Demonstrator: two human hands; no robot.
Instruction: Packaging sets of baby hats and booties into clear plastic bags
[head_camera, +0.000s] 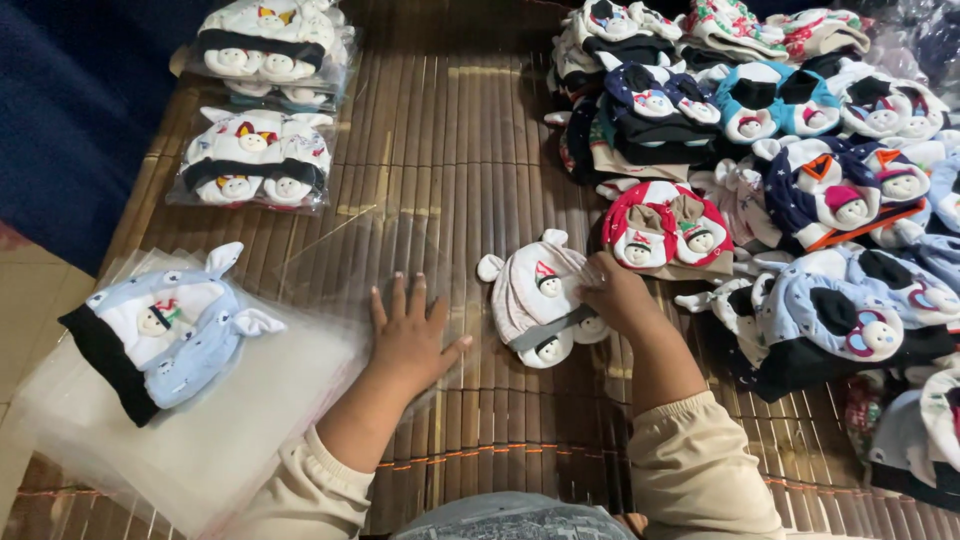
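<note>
My left hand (410, 335) lies flat, fingers spread, on a clear plastic bag (360, 262) spread on the bamboo mat (470, 130). My right hand (613, 295) grips the edge of a small stack of white and grey baby hats (532, 295) with snowman faces, lying just right of the bag. A light blue hat with a black cuff (160, 330) rests on a pile of clear bags (190, 430) at the left.
Two bagged hat packs (258, 160) (268, 45) sit at the back left. A large heap of loose hats (790, 170) in several colours fills the right side. A dark blue cloth (80, 100) covers the far left.
</note>
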